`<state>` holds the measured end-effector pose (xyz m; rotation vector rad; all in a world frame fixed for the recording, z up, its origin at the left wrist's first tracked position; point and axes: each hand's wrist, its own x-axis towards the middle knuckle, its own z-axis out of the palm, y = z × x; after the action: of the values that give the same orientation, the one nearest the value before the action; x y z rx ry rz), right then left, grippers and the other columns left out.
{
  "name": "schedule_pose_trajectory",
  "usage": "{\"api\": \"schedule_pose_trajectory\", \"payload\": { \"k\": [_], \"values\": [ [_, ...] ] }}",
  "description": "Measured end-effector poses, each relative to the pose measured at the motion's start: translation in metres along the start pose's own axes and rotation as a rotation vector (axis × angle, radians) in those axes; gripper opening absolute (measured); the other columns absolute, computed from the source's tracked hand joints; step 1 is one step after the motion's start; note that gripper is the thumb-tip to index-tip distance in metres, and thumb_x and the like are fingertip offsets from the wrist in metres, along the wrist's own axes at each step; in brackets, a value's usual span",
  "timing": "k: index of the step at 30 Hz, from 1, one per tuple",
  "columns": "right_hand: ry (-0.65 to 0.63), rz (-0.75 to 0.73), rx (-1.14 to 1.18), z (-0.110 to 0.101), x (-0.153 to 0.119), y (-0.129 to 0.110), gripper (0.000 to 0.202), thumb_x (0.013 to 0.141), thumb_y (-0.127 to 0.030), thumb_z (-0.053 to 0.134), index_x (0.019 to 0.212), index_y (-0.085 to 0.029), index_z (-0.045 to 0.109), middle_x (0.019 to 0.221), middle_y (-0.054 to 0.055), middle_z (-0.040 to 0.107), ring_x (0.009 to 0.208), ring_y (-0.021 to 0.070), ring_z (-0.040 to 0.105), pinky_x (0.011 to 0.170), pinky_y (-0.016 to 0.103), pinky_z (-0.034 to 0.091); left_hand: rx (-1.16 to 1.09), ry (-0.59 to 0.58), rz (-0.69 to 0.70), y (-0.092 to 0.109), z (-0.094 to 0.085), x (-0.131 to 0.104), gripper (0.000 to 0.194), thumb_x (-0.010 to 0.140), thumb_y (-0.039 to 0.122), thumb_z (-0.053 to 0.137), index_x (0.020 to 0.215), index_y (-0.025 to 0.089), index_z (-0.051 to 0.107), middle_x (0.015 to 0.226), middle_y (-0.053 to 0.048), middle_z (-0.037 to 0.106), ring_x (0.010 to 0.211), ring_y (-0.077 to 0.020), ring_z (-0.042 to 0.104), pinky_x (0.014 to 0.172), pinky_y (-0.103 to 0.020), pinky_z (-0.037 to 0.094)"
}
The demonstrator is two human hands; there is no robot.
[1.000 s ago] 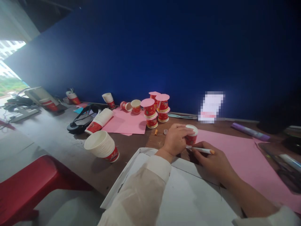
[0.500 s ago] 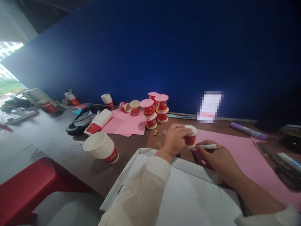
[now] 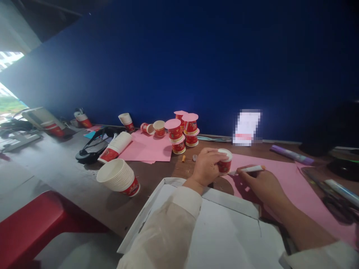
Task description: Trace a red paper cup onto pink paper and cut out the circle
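Note:
A red paper cup [image 3: 225,167] stands upside down at the left end of a large pink sheet [image 3: 283,179]. My left hand [image 3: 206,166] is closed on this cup, its fingers over the pale base. In my right hand [image 3: 260,186] is a white marker [image 3: 252,169] with an orange end, its tip close to the cup's lower edge on the paper. Left of my hands, several red cups [image 3: 174,131] are stacked with pink discs [image 3: 173,124] on and between them. An orange cap [image 3: 183,158] lies on the brown table [image 3: 157,175].
A white open box [image 3: 221,228] is in front of me. To the left are nested cups [image 3: 116,175], a black headset [image 3: 89,151] and a red stool [image 3: 42,220]. Scissors [image 3: 338,209] and a purple tube [image 3: 291,155] lie at the right; a blue panel [image 3: 179,59] stands behind.
My right hand has moved slightly right with the marker, whose tip now sits by the cup's right side. My left hand still holds the cup. The whole view has shifted a little.

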<state>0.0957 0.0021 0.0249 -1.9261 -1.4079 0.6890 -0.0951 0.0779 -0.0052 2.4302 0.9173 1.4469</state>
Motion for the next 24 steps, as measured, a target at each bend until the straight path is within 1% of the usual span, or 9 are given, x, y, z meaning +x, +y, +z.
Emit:
{"api": "schedule_pose_trajectory", "payload": {
  "k": [3, 7, 8, 12, 16, 19, 24],
  "values": [
    [0.007, 0.014, -0.022, -0.002, 0.003, 0.002, 0.035, 0.083, -0.048, 0.059, 0.073, -0.021, 0.079, 0.058, 0.007, 0.074, 0.055, 0.0264, 0.072, 0.054, 0.036, 0.052, 0.01, -0.013, -0.002, 0.001, -0.001, 0.0, 0.048, 0.071, -0.008, 0.061, 0.102, 0.022, 0.081, 0.104, -0.004, 0.082, 0.111, -0.0231, 0.07, 0.102, -0.042, 0.057],
    [0.043, -0.017, -0.082, -0.005, 0.01, 0.004, 0.038, 0.084, -0.048, 0.058, 0.059, -0.023, 0.074, 0.052, 0.008, 0.071, 0.054, 0.0268, 0.071, 0.054, 0.037, 0.051, 0.016, -0.02, -0.005, 0.003, -0.002, 0.001, 0.043, 0.074, -0.005, 0.063, 0.101, 0.023, 0.081, 0.103, -0.004, 0.082, 0.109, -0.0232, 0.07, 0.101, -0.042, 0.057],
    [0.043, -0.014, -0.085, -0.005, 0.011, 0.004, 0.038, 0.084, -0.047, 0.058, 0.059, -0.023, 0.074, 0.052, 0.008, 0.07, 0.053, 0.0268, 0.071, 0.054, 0.037, 0.051, 0.013, -0.02, -0.004, 0.003, -0.003, 0.002, 0.042, 0.075, -0.004, 0.063, 0.101, 0.023, 0.081, 0.103, -0.004, 0.082, 0.109, -0.0232, 0.07, 0.101, -0.042, 0.057],
    [0.051, -0.019, -0.031, -0.007, 0.013, 0.001, 0.034, 0.083, -0.046, 0.058, 0.069, -0.022, 0.078, 0.053, 0.006, 0.071, 0.052, 0.0265, 0.071, 0.052, 0.036, 0.051, 0.004, -0.016, -0.015, 0.005, -0.003, 0.002, 0.042, 0.076, -0.005, 0.061, 0.102, 0.023, 0.081, 0.103, -0.004, 0.082, 0.11, -0.0229, 0.069, 0.102, -0.041, 0.057],
    [0.038, 0.017, 0.006, -0.006, 0.016, -0.002, 0.031, 0.083, -0.043, 0.06, 0.067, -0.022, 0.076, 0.057, 0.008, 0.073, 0.053, 0.0263, 0.072, 0.053, 0.036, 0.052, -0.003, -0.005, -0.004, 0.004, -0.003, 0.001, 0.043, 0.075, -0.005, 0.061, 0.102, 0.021, 0.081, 0.104, -0.004, 0.083, 0.11, -0.0229, 0.069, 0.102, -0.041, 0.057],
    [0.027, 0.036, 0.009, -0.005, 0.02, -0.001, 0.029, 0.084, -0.041, 0.06, 0.07, -0.021, 0.077, 0.061, 0.008, 0.075, 0.054, 0.0258, 0.072, 0.055, 0.036, 0.053, -0.013, 0.006, 0.012, 0.003, -0.003, 0.0, 0.041, 0.076, -0.005, 0.061, 0.103, 0.019, 0.081, 0.105, -0.006, 0.082, 0.11, -0.0229, 0.069, 0.101, -0.04, 0.057],
    [-0.002, 0.047, -0.008, -0.003, 0.031, 0.001, 0.029, 0.086, -0.041, 0.061, 0.072, -0.02, 0.075, 0.063, 0.008, 0.076, 0.054, 0.0251, 0.072, 0.057, 0.037, 0.054, -0.003, -0.009, -0.021, 0.004, -0.002, 0.001, 0.042, 0.076, -0.004, 0.061, 0.102, 0.022, 0.082, 0.104, -0.004, 0.083, 0.111, -0.023, 0.069, 0.102, -0.041, 0.057]
  ]
}}
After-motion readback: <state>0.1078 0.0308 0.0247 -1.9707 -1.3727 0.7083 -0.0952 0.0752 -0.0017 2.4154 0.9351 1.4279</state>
